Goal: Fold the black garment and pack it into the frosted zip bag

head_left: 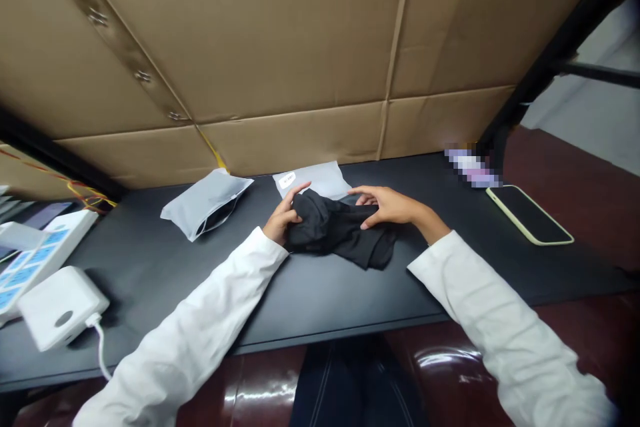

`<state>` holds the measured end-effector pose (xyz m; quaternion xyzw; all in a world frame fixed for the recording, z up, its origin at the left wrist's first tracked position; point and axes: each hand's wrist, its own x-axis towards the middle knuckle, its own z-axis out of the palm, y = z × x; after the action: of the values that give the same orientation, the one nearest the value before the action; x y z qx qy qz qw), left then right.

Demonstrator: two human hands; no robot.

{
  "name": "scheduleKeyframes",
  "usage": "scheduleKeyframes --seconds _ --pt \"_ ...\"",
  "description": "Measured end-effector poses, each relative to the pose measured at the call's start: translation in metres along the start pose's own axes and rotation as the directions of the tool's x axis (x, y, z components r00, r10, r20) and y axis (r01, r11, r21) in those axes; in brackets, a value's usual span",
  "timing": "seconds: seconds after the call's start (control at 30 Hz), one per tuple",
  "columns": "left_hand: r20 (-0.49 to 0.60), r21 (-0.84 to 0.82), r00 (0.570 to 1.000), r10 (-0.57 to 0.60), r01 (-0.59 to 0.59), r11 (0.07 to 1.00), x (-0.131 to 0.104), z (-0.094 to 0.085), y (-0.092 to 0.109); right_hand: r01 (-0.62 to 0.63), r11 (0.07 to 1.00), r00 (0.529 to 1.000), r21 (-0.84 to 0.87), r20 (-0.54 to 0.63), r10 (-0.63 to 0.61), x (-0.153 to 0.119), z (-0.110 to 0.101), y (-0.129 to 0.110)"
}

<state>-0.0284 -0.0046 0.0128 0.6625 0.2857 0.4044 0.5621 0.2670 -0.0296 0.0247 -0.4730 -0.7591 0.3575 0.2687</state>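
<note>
At the far left, a white power strip (75,233) with blue-marked sockets lies on the dark table (280,300), and a white charger (65,307) sits just beside it. Its cable (101,350) drops over the front edge close to the left sleeve (200,330); a backward sweep of that arm could snag it and drag the charger off.

Next comes a frosted pouch (210,197), its mouth gaping towards the person (something dark shows inside, too shaded to name). A knock from the left forearm could tip the contents out.

In the middle, the left hand (281,221) holds the bunched end of the black cloth (345,230), thumb in front and forefinger raised along the top. The cloth rests crumpled on the table, and a loose grip there might let its folds slip. Behind it lies a flat, labelled pouch (325,180), partly covered; pushing the cloth back could crease or shift it.

The right hand (390,205) arches widely over the cloth's right part, thumb touching it; whether it pinches a fold, I cannot tell. An outward elbow swing might nudge the phone (530,213), near a pixelated item (473,168).
</note>
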Motion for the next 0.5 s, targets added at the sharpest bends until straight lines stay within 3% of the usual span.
scheduleKeyframes --seconds 0.17,0.33,0.5 --pt "0.261 0.093 0.963 0.063 -0.090 0.992 0.001 -0.014 0.005 -0.029 0.999 0.994 0.027 -0.102 0.032 0.002 -0.004 0.011" --pt "0.289 0.082 0.954 -0.081 0.059 0.995 0.000 -0.019 0.012 0.017 1.000 0.977 0.006 -0.215 -0.015 0.000 -0.007 0.011" --pt "0.387 0.355 0.922 -0.011 -0.138 0.925 0.005 -0.029 0.027 0.051 0.996 0.926 -0.070 -0.371 -0.074 -0.001 -0.014 0.011"
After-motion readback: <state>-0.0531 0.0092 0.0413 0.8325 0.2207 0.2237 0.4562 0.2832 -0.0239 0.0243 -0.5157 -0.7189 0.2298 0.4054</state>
